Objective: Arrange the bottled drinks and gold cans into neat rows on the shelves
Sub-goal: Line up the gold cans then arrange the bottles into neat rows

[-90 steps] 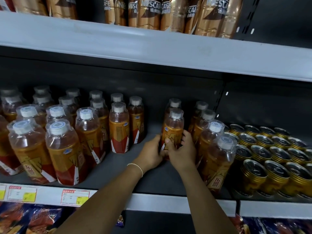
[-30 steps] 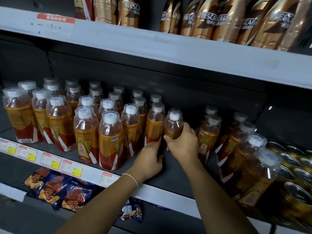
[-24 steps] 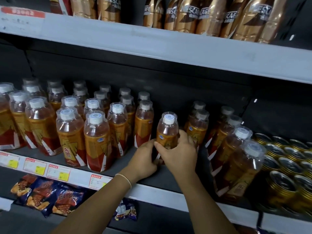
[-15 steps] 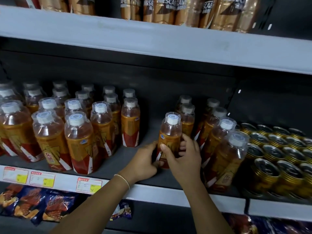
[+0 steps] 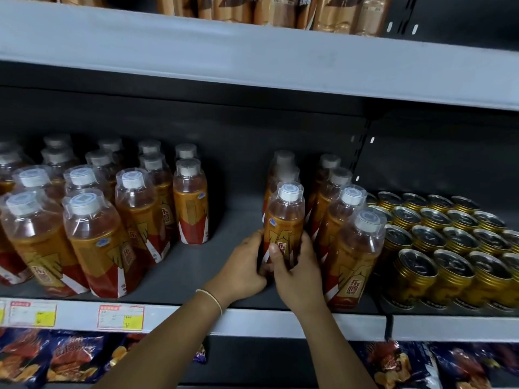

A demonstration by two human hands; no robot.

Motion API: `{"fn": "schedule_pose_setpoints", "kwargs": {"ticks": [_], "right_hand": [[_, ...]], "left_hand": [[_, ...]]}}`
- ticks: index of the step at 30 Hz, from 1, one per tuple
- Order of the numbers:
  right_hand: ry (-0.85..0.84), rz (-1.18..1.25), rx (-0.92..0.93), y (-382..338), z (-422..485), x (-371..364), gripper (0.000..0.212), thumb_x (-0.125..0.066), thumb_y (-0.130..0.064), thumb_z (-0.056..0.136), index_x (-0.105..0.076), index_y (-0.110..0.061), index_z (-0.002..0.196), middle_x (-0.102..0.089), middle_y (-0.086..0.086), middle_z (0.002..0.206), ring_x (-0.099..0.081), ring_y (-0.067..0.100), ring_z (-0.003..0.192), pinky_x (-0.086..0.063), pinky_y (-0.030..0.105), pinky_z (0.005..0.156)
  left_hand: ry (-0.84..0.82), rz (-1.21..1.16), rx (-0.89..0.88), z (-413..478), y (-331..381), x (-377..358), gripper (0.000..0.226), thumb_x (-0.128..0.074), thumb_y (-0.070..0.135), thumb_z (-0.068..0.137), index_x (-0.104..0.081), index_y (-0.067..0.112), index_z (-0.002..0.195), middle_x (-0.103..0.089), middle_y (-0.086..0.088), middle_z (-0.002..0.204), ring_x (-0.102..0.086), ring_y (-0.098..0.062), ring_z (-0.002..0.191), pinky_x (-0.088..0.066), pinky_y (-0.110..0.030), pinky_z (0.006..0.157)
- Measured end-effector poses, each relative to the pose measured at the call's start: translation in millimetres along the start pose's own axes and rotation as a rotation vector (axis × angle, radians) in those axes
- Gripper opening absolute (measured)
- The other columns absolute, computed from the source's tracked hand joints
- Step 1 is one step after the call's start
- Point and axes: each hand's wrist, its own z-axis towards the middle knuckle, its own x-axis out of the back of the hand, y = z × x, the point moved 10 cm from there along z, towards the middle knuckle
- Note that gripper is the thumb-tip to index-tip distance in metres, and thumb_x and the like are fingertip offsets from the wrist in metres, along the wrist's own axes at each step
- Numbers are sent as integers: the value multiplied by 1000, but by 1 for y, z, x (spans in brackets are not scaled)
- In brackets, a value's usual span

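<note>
Both hands are closing around one orange energy-drink bottle point(image 5: 284, 220) standing upright on the dark middle shelf point(image 5: 196, 276), its long axis vertical and its white cap pointing up. The left hand point(image 5: 243, 269) is wrapping the lower left of the label while the right hand point(image 5: 295, 265) is gripping the lower right, thumb crossing the front. The bottle is sitting at the head of a short file, just beside the right-hand bottle row point(image 5: 348, 248) and near the gold cans point(image 5: 438, 242) beyond it. A wide bare gap is lying to its left, between it and the left block of bottles point(image 5: 112, 220). Any shift toward that block looks leftward, and the left hand is nearer that side.
</note>
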Motion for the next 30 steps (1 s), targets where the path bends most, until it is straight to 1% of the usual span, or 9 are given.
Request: {"fn": "schedule_pose_setpoints", "kwargs": {"ticks": [3, 6, 8, 11, 13, 15, 20, 25, 30], "right_hand": [[-11, 12, -19, 5, 3, -1, 67, -60, -43, 94, -32, -21, 150, -55, -6, 139, -53, 2, 123, -40, 9, 98], [13, -19, -7, 4, 5, -1, 64, -60, -40, 95, -34, -19, 150, -56, -6, 137, -52, 1, 122, -32, -5, 89], [28, -44, 10, 3, 6, 0, 64, -59, -41, 95, -33, -19, 150, -54, -5, 139, -50, 6, 127, -33, 2, 97], [36, -91, 23, 3, 7, 0, 67, -56, -43, 96, -29, -18, 152, -50, 0, 144, -45, 15, 134, -36, 35, 113], [40, -106, 18, 4, 7, 0, 69, -55, -43, 96, -27, -17, 153, -49, 2, 145, -45, 18, 135, -36, 40, 114], [42, -119, 9, 5, 7, -1, 70, -55, -43, 96, -25, -16, 154, -48, 3, 146, -44, 19, 136, -35, 40, 114], [36, -83, -18, 6, 4, -1, 70, -57, -39, 97, -25, -14, 154, -49, 5, 145, -47, 19, 134, -38, 40, 112], [58, -27, -28, 5, 0, 2, 68, -60, -37, 96, -28, -17, 152, -53, 2, 142, -53, 12, 128, -43, 35, 109], [109, -71, 0, 1, -4, 3, 68, -61, -32, 96, -28, -16, 153, -54, 4, 142, -54, 12, 127, -43, 25, 104]], "left_hand": [[-24, -15, 21, 2, -3, -4, 70, -62, 4, 77, -37, 18, 141, -59, -1, 124, -56, -12, 111, -39, -5, 89], [0, 10, -1, 2, 0, -4, 70, -62, 4, 76, -37, 14, 141, -55, -2, 126, -48, -6, 109, -30, 2, 89], [11, 32, -17, 3, 1, -4, 71, -63, 4, 77, -36, 12, 143, -50, -4, 129, -45, -7, 113, -26, 3, 93], [8, 55, -21, 3, 2, -6, 75, -62, 5, 79, -31, 10, 147, -47, -6, 134, -44, -13, 120, -26, -1, 96], [4, 60, -17, 3, 1, -7, 77, -62, 5, 80, -28, 11, 148, -45, -6, 137, -43, -15, 123, -28, -8, 100], [3, 73, -15, 3, 0, -8, 78, -61, 5, 80, -26, 11, 149, -42, -6, 140, -42, -16, 125, -28, -8, 101], [21, 109, 7, 1, -3, -7, 77, -62, 4, 80, -28, 11, 149, -39, -6, 141, -43, -16, 124, -20, 6, 94], [48, 143, 8, -1, -1, -1, 76, -65, 14, 85, -28, 13, 151, -48, -5, 137, -46, -18, 124, -34, -18, 104], [58, 159, 15, -5, 2, 3, 72, -66, 17, 87, -31, 15, 150, -53, -6, 134, -49, -20, 122, -34, -18, 103]]}}
